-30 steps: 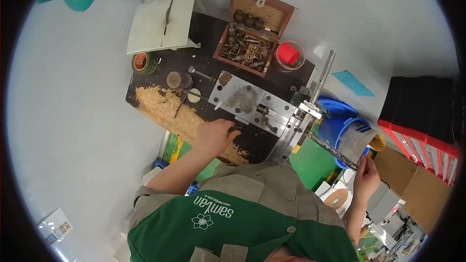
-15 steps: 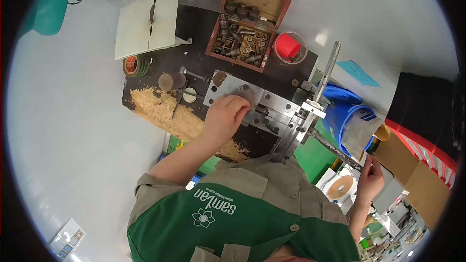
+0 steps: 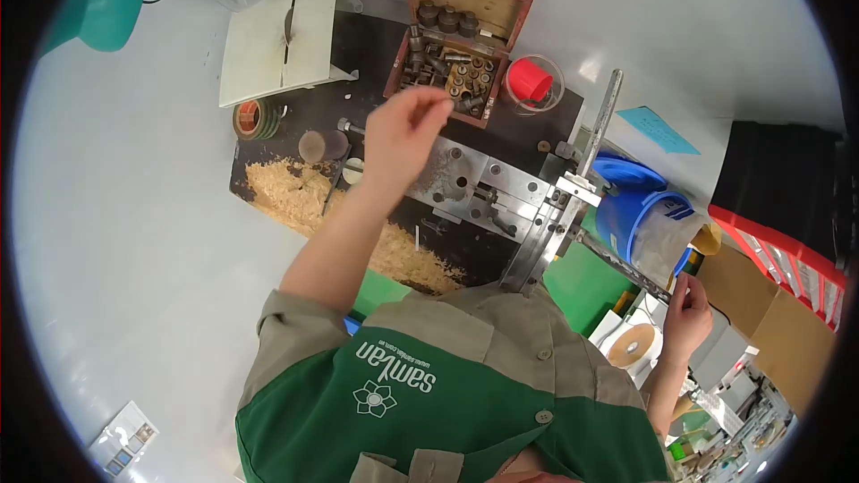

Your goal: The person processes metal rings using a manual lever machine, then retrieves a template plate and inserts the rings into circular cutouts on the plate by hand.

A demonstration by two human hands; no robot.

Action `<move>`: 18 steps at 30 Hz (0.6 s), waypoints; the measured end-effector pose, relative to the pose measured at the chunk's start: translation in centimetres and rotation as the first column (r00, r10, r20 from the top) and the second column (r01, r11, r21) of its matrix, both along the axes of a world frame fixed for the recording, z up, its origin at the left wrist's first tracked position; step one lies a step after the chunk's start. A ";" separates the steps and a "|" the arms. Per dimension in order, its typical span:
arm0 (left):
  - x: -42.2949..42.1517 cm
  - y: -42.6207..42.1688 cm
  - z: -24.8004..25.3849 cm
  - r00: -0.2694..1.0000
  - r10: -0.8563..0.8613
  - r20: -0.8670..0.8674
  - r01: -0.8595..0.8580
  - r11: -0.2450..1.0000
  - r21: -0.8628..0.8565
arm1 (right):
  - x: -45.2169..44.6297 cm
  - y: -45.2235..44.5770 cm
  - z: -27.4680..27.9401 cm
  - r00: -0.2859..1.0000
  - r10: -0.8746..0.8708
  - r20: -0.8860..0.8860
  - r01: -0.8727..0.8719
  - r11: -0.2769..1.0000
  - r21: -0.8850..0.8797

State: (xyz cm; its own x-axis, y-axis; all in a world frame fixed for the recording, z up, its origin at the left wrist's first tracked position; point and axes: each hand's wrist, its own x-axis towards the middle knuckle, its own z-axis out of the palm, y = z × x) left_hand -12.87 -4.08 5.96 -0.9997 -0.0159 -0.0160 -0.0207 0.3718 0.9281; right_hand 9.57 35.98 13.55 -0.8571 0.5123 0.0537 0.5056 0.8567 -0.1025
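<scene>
- The left hand (image 3: 403, 139) has swung up from the middle of the metal plate (image 3: 474, 170) towards the open wooden box (image 3: 488, 11).
- Its thumb and fingertips are drawn together; whether they pinch anything, I cannot tell.
- That leaves the plate's middle in view, lying on the dark table (image 3: 371, 46).
- The right hand (image 3: 687, 326) stays at the lever's (image 3: 626, 273) outer end, fingers curled; their grip is unclear.

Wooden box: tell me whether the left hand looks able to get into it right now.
Probably yes: the left hand hovers at its near edge, the lid stands open, and nothing visible blocks the way.
</scene>
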 end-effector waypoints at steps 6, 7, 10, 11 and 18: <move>-5.8 0.0 -5.7 0.974 -0.166 0.156 0.190 0.970 -0.153 | 0.0 -0.2 0.0 0.999 0.018 -0.039 -0.017 1.000 0.012; -6.2 0.2 -5.7 0.949 -0.190 0.250 0.246 0.945 -0.215 | 0.1 0.0 -0.3 0.999 0.023 -0.045 -0.022 1.000 0.012; -7.1 0.2 -7.3 0.935 -0.228 0.271 0.306 0.907 -0.291 | 0.3 0.2 -0.1 1.000 -0.005 0.023 0.006 1.000 -0.003; -7.2 0.2 -7.5 0.931 -0.249 0.268 0.341 0.857 -0.386 | 0.1 0.0 0.1 0.999 -0.005 0.034 0.004 1.000 0.010; -7.4 1.0 -7.6 0.926 -0.378 0.022 0.291 0.673 -0.680 | 0.0 0.0 0.1 0.999 -0.008 0.038 0.007 1.000 0.016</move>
State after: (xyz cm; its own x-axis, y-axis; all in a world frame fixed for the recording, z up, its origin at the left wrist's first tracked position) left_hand -20.22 -3.11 -1.67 -0.9339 0.3568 -0.0232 0.3135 0.8483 0.4267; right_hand 9.55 36.00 13.66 -0.8550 0.5179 0.0289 0.5151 0.8543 -0.0697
